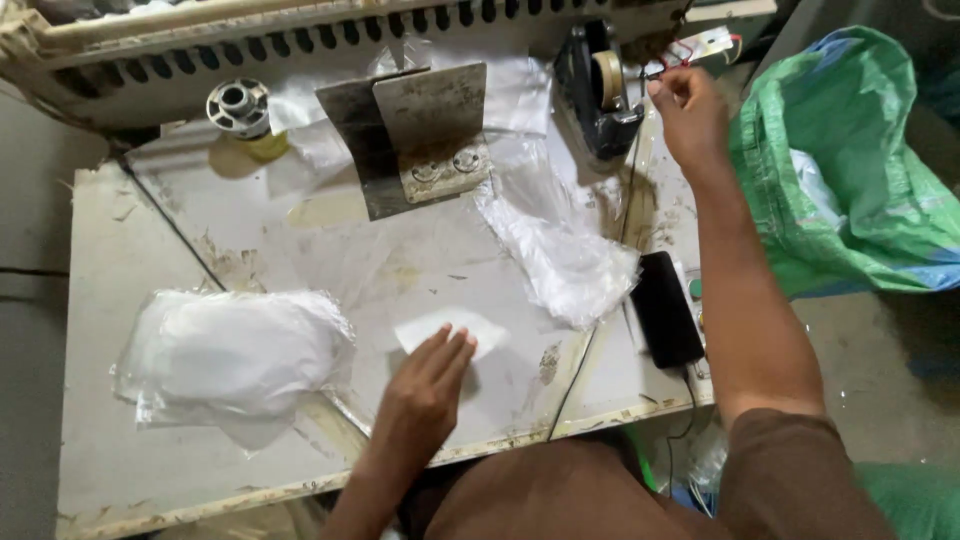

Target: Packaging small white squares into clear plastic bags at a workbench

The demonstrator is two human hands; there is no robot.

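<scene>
While the left hand [425,385] lies flat with fingers outstretched on the worn worktable [420,260], its fingertips press the near edge of a small white folded piece [452,328], pale, thin and slightly curled. To that hand's left sits a stack of clear plastic bags [235,355] with white contents; beyond it stands a bent metal plate [420,140]. Loose clear bags [560,255] lie between the hands. The right hand [688,115] is raised, fingers pinched at the tape dispenser [600,90]; whether tape is gripped cannot be told. A black phone [665,308] rests under its forearm, a green sack [850,160] to its right.
</scene>
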